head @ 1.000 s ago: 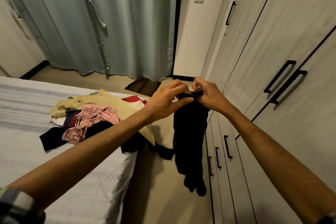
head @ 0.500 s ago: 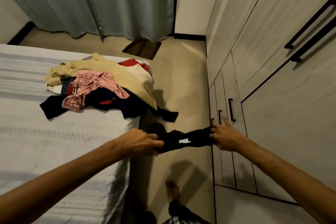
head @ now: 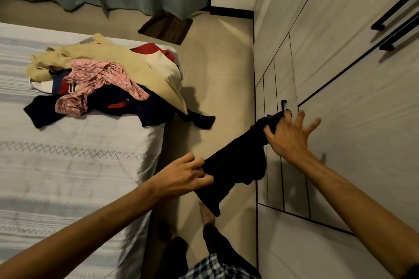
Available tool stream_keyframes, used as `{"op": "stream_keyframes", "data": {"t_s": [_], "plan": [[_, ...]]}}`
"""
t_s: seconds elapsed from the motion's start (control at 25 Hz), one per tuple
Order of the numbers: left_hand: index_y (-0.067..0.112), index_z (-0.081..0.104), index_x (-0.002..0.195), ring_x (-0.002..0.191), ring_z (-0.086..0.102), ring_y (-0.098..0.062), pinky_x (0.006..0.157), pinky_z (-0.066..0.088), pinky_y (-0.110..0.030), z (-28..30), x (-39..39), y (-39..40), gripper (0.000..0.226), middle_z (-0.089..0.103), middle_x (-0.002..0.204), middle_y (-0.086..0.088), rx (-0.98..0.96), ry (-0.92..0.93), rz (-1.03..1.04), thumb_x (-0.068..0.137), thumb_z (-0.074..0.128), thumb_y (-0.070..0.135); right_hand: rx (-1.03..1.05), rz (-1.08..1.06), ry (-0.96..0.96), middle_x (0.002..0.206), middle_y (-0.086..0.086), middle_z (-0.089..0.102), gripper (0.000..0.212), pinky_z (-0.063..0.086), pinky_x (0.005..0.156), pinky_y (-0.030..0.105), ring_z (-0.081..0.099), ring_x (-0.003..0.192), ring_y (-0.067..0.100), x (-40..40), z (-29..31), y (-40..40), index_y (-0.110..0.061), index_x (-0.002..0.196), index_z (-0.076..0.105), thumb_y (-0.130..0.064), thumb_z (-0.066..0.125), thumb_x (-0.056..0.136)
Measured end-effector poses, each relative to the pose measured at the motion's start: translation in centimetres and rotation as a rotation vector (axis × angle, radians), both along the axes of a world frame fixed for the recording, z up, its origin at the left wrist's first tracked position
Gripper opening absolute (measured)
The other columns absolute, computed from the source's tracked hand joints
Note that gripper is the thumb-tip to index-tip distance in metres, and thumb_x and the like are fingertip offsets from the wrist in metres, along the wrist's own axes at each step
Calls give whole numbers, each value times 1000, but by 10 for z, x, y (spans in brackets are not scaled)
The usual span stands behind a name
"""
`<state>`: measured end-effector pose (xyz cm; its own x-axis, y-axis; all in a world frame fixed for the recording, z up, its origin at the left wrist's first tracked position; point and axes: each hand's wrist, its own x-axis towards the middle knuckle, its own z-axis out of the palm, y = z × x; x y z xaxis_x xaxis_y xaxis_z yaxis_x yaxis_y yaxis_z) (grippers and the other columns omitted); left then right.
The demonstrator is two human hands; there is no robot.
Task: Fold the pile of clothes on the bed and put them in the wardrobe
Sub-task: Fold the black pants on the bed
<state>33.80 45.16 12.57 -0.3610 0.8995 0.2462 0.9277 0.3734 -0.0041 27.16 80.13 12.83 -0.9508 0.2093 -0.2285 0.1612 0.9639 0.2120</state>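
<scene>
A second ago the person holds the soft black piece of clothing (head: pixel 235 165) up high by its top, with both hands close together, and it hangs straight down. Now it is low and stretched slantwise between two hands that are apart, over the floor between the bed and the wardrobe. It looks like the first fold is starting, so the task is only at its beginning.

The left hand (head: pixel 181 176) is at the lower end of the black cloth. Its fingers bend and pinch the edge. The left arm reaches out over the corner of the white striped bed (head: pixel 68 165).

The right hand (head: pixel 290 136) is higher, close to the pale grey wardrobe doors (head: pixel 351 120). Its thumb and first finger hold the top end of the cloth, and its other fingers spread wide.

The messy pile of tan, pink, red and dark blue clothes (head: pixel 108 79) lies on the bed, not yet folded. The wardrobe doors are closed.
</scene>
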Motion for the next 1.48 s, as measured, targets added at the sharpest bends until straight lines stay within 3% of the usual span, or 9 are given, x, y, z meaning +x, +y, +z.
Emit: {"op": "stream_keyframes", "data": {"t_s": [0.24,0.48,0.64,0.8,0.92,1.04,1.12,1.32,1.48], "plan": [[9,55,103,101,72,-29,111,44,-37,10,-23,15,13,67,72,-6,119,103,-225,99,58,-3,-399,-289,-222,146,26,39,47,52,103,54,53,121,41,-12,-55,17,1,125,63,-27,75,89],[22,53,115,58,58,-19,59,48,-30,-6,-38,3,45,62,78,1,-109,-116,-139,83,83,29,-358,-182,-472,137,18,54,61,60,91,37,65,97,27,15,-85,7,-2,147,47,-13,73,93],[26,47,114,54,55,-18,62,41,-30,-17,-68,-22,31,59,74,2,-150,-133,-35,95,70,35,-449,-6,-232,118,16,70,52,65,79,47,73,95,32,-12,-65,4,-18,145,57,-2,61,96],[32,47,109,80,58,-18,74,34,-35,-24,-102,-57,15,66,83,6,-209,-88,43,105,47,47,-892,-189,153,109,10,70,34,65,59,41,74,76,24,-65,-13,0,-12,119,71,7,51,99],[34,53,113,117,61,-26,97,35,-42,-11,-127,-70,25,71,103,4,-254,-92,-14,106,33,48,-1203,-371,225,118,8,66,23,65,69,29,68,104,22,-102,20,-5,-9,107,68,9,59,96],[32,50,116,108,61,-25,92,43,-39,2,-146,-71,17,68,102,2,-304,-72,-37,106,41,43,-1468,-543,187,118,10,62,40,65,72,31,70,104,25,-121,37,3,-12,116,53,4,76,88],[30,48,115,87,56,-22,75,43,-34,9,-152,-71,18,65,89,2,-264,-55,-5,102,57,38,-1309,-473,170,106,8,63,52,64,65,29,72,89,22,-117,37,13,-13,125,47,0,79,87],[21,55,117,83,56,-23,70,45,-35,-12,-128,-55,35,63,79,-3,-238,53,4,87,73,19,-489,-17,88,81,8,65,17,54,54,31,63,60,24,-80,-6,29,-2,111,70,-2,58,99],[14,57,117,86,59,-28,74,47,-38,-16,-117,-56,25,64,86,-10,-152,176,128,94,61,9,-1179,-333,-171,98,17,74,32,64,57,33,76,67,34,-72,-6,36,-20,125,67,-2,47,107]]}}
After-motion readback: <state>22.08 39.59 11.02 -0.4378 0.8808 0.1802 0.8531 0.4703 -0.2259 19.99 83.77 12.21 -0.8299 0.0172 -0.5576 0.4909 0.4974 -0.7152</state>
